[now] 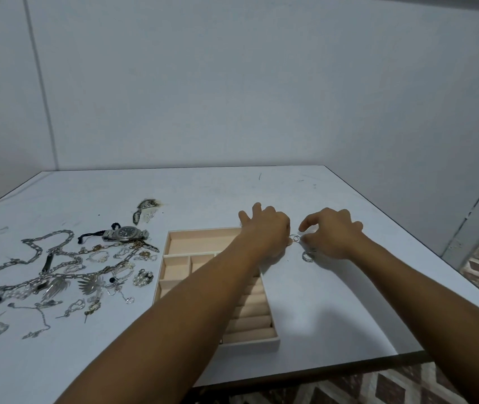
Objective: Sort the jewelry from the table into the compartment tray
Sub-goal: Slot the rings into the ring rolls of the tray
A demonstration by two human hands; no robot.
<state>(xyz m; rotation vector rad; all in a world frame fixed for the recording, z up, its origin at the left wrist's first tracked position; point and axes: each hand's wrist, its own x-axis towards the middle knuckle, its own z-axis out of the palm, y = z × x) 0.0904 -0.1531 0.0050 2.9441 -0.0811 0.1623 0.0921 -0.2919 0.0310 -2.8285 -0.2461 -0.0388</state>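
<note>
Head view. I see both forearms reach forward over the white table (349, 301), the left one crossing the beige compartment tray (200, 243). The tray's long axis runs away from me toward the left hand (264, 228) and leans slightly left at its far end. Its large open compartment lies just under that hand's wrist, and its ridged ring rolls lie at the near end, to the right of the left forearm. The left hand's outer fingers are spread and pointing away, while its thumb-side fingertips pinch a small set of linked rings (296, 238) held between the two hands, just off the tray's far right corner. The right hand (334, 234) has its fingers curled, the tips meeting the same rings from the other side; I cannot tell whether it actually grips them. The short strand lies roughly crosswise, hand to hand. A second silver ring cluster (308, 256) rests on the table just beneath the right hand's fingers. Well to the left of the left forearm lies the unsorted jewelry: a heavy chain (28, 258), a wristwatch (126, 233) with its band crosswise, and a pearl cluster (142, 277).
</note>
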